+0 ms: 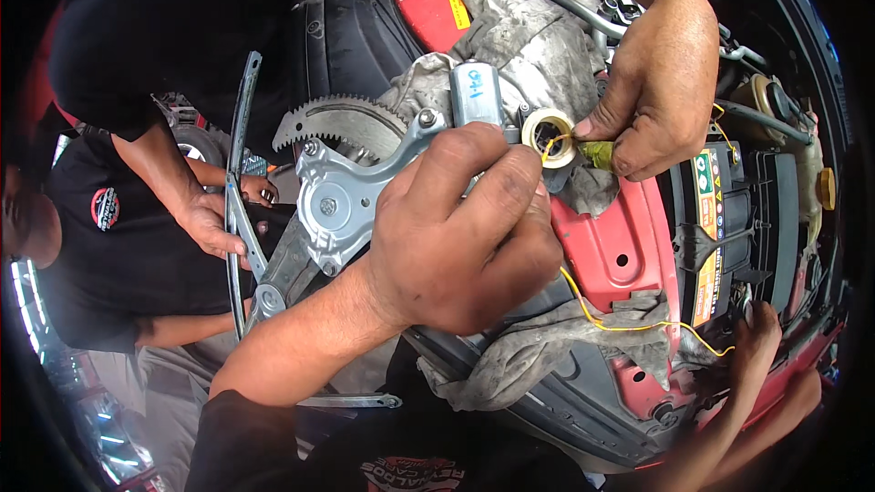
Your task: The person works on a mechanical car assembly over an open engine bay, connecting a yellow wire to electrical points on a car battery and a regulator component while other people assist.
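My left hand (465, 228) reaches in from the lower left, fingers curled round the motor end of a window regulator (328, 205). A silver motor housing (476, 96) sticks up beyond my knuckles; my thumb is hidden. Just past my fingers, a cream ring (547, 132) has yellow wire in its opening. A co-worker's hand (661, 96), coming from the top, pinches a yellow-green piece (598, 154) beside the ring. The toothed sector gear (342, 123) lies to the left. Another co-worker's hand (211, 223) holds the regulator's long metal arm (239, 210). My right hand does not show.
Grey rags (538, 355) lie over the red car body (611, 246). A yellow wire (620, 326) runs toward the battery (720, 228), where another person's hand (758, 333) reaches in from the lower right. Engine parts line the right side.
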`<state>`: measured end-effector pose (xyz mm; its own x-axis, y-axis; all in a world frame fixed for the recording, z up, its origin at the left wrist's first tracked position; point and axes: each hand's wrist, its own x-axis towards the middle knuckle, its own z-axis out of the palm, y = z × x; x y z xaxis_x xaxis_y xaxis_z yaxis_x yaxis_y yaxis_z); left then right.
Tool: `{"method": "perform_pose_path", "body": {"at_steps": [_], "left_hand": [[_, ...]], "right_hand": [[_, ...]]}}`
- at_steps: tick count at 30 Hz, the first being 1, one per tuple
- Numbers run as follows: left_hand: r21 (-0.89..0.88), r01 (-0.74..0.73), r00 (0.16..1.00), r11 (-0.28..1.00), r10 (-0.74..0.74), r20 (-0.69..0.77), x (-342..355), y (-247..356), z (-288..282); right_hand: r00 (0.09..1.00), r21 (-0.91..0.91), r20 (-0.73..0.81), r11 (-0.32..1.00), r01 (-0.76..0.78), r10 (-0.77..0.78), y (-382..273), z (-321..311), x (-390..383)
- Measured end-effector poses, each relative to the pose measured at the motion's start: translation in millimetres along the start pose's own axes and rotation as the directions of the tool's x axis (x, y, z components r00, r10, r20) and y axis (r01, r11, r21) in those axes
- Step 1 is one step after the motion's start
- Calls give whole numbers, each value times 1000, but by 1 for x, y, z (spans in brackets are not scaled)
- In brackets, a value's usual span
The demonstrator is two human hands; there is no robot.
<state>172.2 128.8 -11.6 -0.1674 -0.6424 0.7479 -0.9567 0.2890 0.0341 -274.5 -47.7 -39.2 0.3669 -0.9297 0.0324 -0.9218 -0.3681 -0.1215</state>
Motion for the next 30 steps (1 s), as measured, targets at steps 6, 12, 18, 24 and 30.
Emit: {"method": "perform_pose_path", "body": {"at_steps": [6, 12, 18, 24, 30], "left_hand": [[25, 34, 999, 999, -35, 15, -2, -3, 6], [10, 45, 998, 999, -45, 35, -1, -5, 7], [-12, 54, 997, 998, -53, 59, 1, -3, 6], [-18, 31, 998, 999, -30, 50, 1, -3, 7], [-29, 41, 995, 999, -38, 90, 1, -4, 8]], "right_hand": [[1000, -1, -2, 1000, -3, 3, 0, 2, -1], [1000, -14, 19, 1000, -17, 18, -2, -3, 0], [1000, -1, 22, 1000, -12, 12, 0, 0, 1], [999, 16, 33, 1000, -25, 25, 2, 0, 1], [999, 2, 38, 1000, -29, 29, 4, 1, 2]]}}
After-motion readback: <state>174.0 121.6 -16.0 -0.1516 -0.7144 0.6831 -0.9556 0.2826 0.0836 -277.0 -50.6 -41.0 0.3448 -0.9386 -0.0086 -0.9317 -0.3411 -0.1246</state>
